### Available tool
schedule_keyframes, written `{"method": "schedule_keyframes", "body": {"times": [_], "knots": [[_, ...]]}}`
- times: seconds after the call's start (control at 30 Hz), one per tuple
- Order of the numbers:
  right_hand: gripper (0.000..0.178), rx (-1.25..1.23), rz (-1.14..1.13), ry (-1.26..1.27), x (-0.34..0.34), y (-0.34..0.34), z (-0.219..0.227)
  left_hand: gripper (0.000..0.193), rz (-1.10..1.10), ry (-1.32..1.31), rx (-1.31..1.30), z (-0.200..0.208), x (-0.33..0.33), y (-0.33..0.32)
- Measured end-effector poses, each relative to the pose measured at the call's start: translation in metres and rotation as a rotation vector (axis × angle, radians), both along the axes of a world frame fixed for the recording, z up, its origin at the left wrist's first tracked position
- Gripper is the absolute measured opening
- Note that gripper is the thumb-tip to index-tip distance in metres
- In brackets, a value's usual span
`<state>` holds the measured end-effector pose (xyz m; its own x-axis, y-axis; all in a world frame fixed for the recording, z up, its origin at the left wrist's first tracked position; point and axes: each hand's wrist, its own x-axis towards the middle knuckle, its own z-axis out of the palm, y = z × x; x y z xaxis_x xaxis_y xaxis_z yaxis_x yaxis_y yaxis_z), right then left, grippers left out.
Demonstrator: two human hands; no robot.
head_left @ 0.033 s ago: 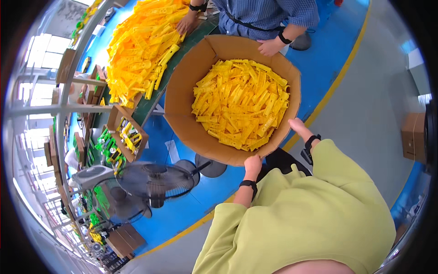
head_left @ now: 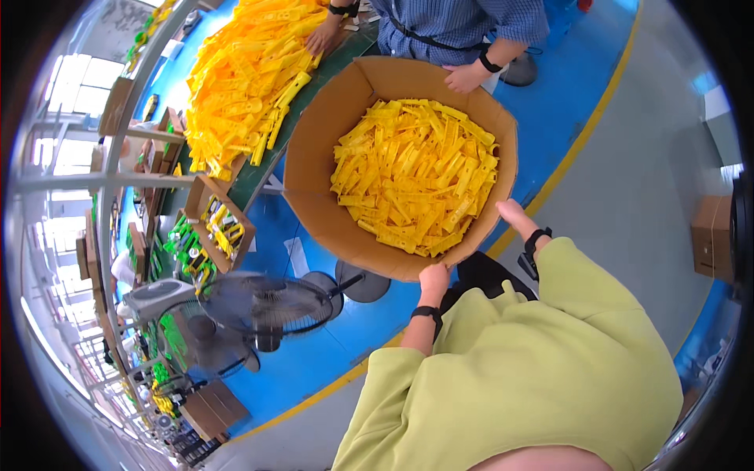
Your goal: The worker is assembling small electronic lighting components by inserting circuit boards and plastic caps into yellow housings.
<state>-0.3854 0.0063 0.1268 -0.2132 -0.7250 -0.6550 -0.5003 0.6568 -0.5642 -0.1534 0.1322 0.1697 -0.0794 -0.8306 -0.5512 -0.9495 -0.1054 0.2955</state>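
Yellow parts (head_left: 416,180) hide the carton's (head_left: 316,173) bottom; the top edge crops a co-worker (head_left: 452,31).

I'm seeing daylight glaring white through the left-hand windows (head_left: 91,73), while the pale frame (head_left: 67,182) is warping toward the dark rim.

Both your arms reach forward from your torso (head_left: 534,385). Your left forearm (head_left: 417,336) runs almost straight ahead, bare below the pushed-back left sleeve (head_left: 395,369), and your left wrist (head_left: 426,314) carries a dark band. Your left hand (head_left: 434,278) is closed in a grip, knuckles up, fingertips hidden. Your right arm (head_left: 585,282) angles inward across your front, right wrist (head_left: 537,242) banded too. Your right hand (head_left: 513,213) sits farther forward, its thumb side showing and its grip unclear.
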Motion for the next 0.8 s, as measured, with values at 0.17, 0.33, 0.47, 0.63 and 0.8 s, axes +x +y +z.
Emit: {"method": "schedule_keyframes", "body": {"times": [0.17,0.33,0.47,0.63,0.8], "knots": [[0.024,0.045,0.132,-0.032,0.004,-0.005,0.009,0.033,0.032,-0.048,-0.069,0.004,0.001,0.009],[0.021,0.146,0.037,-0.245,0.014,0.008,0.024,0.031,0.104,-0.071,-0.117,-0.011,0.008,0.023],[0.02,0.258,0.052,-0.222,0.004,0.007,0.005,0.031,0.142,-0.09,-0.119,-0.026,-0.003,0.032],[0.02,0.29,0.116,-0.278,-0.025,0.011,-0.035,0.029,0.266,-0.129,-0.25,-0.056,-0.05,0.068],[0.016,0.385,0.208,-0.199,-0.053,0.01,-0.048,0.027,0.394,-0.102,-0.271,-0.084,-0.101,0.082]]}}
